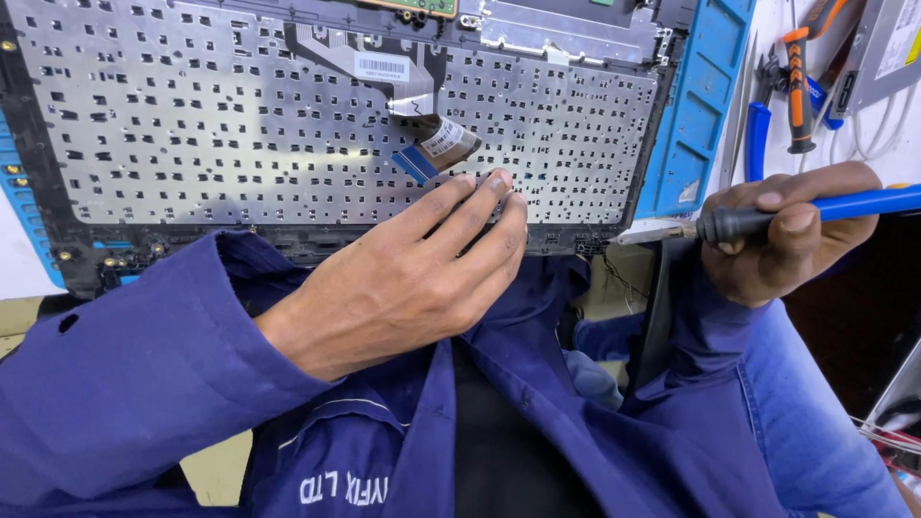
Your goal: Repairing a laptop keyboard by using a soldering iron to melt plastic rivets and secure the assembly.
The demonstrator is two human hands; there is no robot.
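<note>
A laptop keyboard assembly (192,125) lies upside down before me, its perforated silver backplate facing up in a black frame. A flat ribbon cable (434,144) with a blue tip curls up from its middle. My left hand (403,278) rests flat on the lower edge of the backplate, fingertips just below the cable's blue end, holding nothing. My right hand (787,230) is off the right edge of the keyboard, closed around a soldering iron (767,219) with a blue handle and black collar; its metal tip points left toward the frame's lower right corner.
A blue work mat (700,105) lies under the keyboard's right side. Pliers with orange and blue handles (796,86) and a grey metal drive (887,48) sit at the top right. A green circuit board (422,8) shows at the top edge. My lap in blue clothing fills the foreground.
</note>
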